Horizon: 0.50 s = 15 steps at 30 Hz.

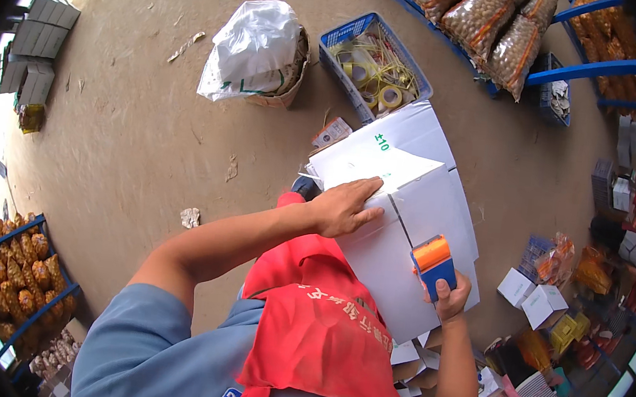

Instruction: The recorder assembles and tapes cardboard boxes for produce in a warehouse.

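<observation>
A white cardboard box (431, 203) lies before me, with a dark gap running between its flaps and green print on its far side. My left hand (346, 208) rests on the box's left part, fingers stretched out and pressing on the cardboard beside the gap. In my right hand (453, 296) is a blue tape dispenser (434, 273) with an orange roller at its top. I grip it over the right part of the box, close to the gap's near end. Whether the dispenser touches the cardboard, I cannot tell.
Beyond the box stands a blue crate (422, 80) with tape rolls and straps, beside a bin under a white plastic sack (252, 48). Filled mesh sacks (480, 22) lie on a blue rack at far right. Open white cartons (544, 304) and other people are at right.
</observation>
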### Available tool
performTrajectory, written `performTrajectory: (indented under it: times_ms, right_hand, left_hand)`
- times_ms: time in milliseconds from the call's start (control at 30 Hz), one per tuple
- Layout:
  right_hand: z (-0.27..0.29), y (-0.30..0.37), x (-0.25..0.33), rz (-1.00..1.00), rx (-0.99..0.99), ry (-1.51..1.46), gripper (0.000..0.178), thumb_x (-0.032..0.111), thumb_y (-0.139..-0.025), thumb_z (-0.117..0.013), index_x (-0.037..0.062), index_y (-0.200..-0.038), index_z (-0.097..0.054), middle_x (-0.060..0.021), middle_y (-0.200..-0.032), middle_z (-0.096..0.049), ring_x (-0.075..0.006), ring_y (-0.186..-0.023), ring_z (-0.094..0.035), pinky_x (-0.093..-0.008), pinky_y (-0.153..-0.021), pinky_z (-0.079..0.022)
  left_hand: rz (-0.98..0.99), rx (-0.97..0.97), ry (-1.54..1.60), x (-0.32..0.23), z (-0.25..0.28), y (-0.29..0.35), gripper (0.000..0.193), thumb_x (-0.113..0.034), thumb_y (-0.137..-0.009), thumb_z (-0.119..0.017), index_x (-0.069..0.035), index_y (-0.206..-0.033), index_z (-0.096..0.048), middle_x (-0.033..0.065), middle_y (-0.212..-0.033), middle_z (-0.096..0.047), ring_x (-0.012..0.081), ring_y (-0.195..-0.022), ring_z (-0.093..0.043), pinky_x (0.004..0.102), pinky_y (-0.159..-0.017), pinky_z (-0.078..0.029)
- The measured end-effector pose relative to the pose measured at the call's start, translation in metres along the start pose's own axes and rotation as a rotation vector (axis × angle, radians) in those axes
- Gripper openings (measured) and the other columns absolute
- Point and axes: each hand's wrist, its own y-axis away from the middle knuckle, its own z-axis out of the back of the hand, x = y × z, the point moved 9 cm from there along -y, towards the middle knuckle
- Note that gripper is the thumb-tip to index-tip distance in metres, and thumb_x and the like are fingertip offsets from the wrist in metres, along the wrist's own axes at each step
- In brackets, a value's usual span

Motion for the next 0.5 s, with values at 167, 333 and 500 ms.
performTrajectory:
  times_ms: [167,333,500]
  right_hand:
    - [-0.001,0.0,0.007,-0.003,0.028,0.016,0.073,0.069,-0.095,-0.073,-0.0035,-0.089,-0.069,-0.0055,-0.064,-0.064,-0.0142,-0.054,-0.064,-0.0302,-0.05,-0.051]
    - [-0.006,0.002,0.02,-0.065,0.131,0.075,0.071,0.066,-0.097,-0.074,-0.0047,-0.095,-0.071,-0.0063,-0.069,-0.066,-0.014,-0.058,-0.065,-0.0307,-0.054,-0.053]
    - [0.013,0.041,0.015,-0.238,0.191,0.206,0.064,0.06,-0.1,-0.073,-0.0043,-0.099,-0.071,-0.0068,-0.075,-0.068,-0.0139,-0.064,-0.067,-0.0305,-0.058,-0.055]
  left_hand:
    - [-0.389,-0.334,-0.253,-0.049,0.023,0.01,0.06,-0.026,-0.108,-0.053,0.004,-0.16,-0.043,0.0256,-0.17,-0.04,0.0394,-0.16,-0.036,0.0514,-0.132,-0.03]
    - [-0.571,-0.087,-0.543,-0.071,-0.028,0.012,0.076,-0.041,-0.107,-0.054,0.002,-0.167,-0.034,0.019,-0.178,-0.026,0.0323,-0.167,-0.021,0.05,-0.138,-0.014]
    - [-0.565,-0.108,-0.697,-0.064,-0.034,0.01,0.081,-0.049,-0.107,-0.052,0.0,-0.169,-0.033,0.016,-0.179,-0.027,0.0288,-0.167,-0.021,0.0489,-0.139,-0.013]
